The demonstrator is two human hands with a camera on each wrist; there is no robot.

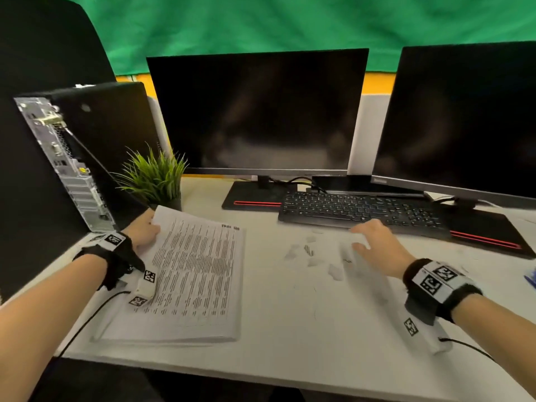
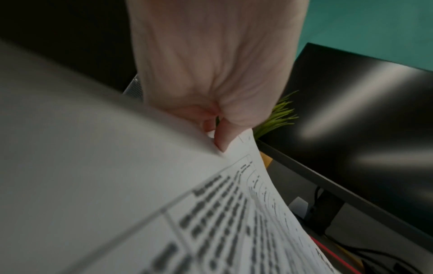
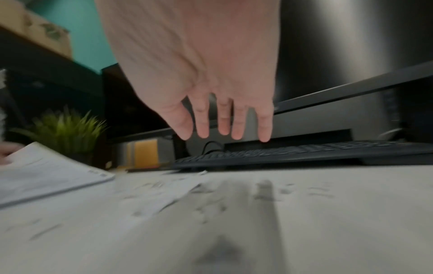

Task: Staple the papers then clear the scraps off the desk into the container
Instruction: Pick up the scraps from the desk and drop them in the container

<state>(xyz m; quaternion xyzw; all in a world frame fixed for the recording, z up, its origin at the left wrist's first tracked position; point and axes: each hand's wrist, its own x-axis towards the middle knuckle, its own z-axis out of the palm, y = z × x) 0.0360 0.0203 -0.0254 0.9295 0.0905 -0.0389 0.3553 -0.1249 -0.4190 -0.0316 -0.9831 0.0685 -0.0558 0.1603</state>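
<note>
A stack of printed papers [image 1: 191, 274] lies on the white desk [image 1: 290, 329] at the left. My left hand [image 1: 143, 230] pinches the stack's far left corner and lifts it slightly; the left wrist view shows the thumb and a finger of that left hand [image 2: 218, 133] on the papers [image 2: 211, 213]. Several small paper scraps [image 1: 311, 253] lie in the desk's middle, in front of the keyboard. My right hand [image 1: 374, 245] hovers over them with fingers spread and straight, holding nothing; the right wrist view shows this right hand [image 3: 225, 129] above the blurred scraps [image 3: 187, 187]. No stapler or container is in view.
A black keyboard [image 1: 362, 210] lies just beyond the scraps. Two dark monitors [image 1: 255, 111] [image 1: 464, 117] stand behind it. A small potted plant [image 1: 156, 178] and a computer tower [image 1: 78, 152] stand at the left, close to the papers' far corner.
</note>
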